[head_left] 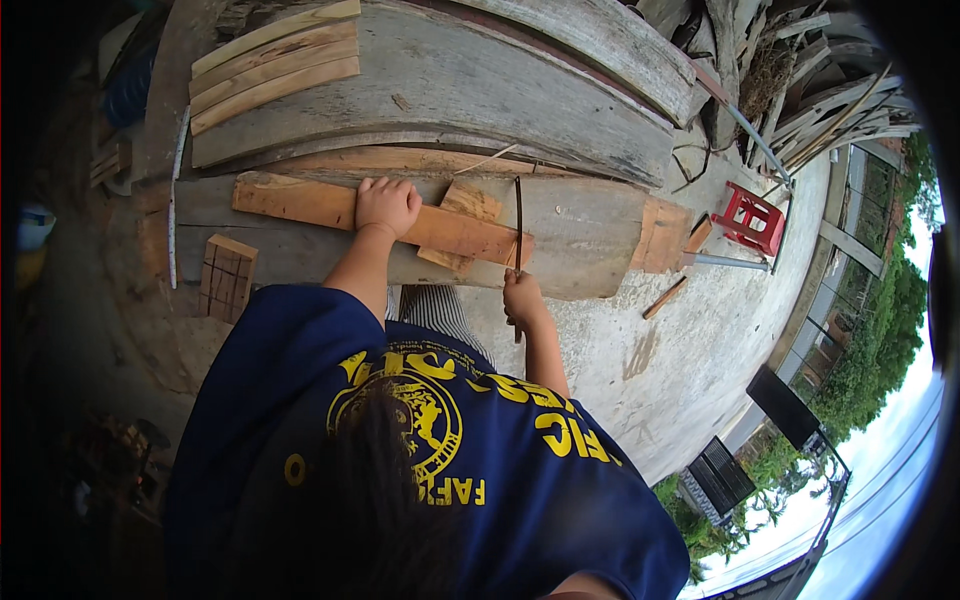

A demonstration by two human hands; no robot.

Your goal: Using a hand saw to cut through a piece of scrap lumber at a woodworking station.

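Observation:
A long reddish-brown wooden plank (pixel 300 202) lies slantwise across the bench. My left hand (pixel 388 205) presses on it from above, fingers bent over the top and pinning it down. Under the plank's right part sit short wood blocks (pixel 470 203). My right hand (pixel 522 298) is closed round the near end of a thin, dark handsaw (pixel 519 215). The saw is seen nearly edge-on and crosses the plank close to its right end. How deep the blade sits in the wood cannot be made out.
Behind the plank lie wide grey boards (pixel 430 90) with several pale strips (pixel 275 65) on them. A marked wood block (pixel 228 275) stands at the left. Right of the bench are a red plastic stool (pixel 752 220), a loose stick (pixel 665 298) and piled scrap wood (pixel 790 80).

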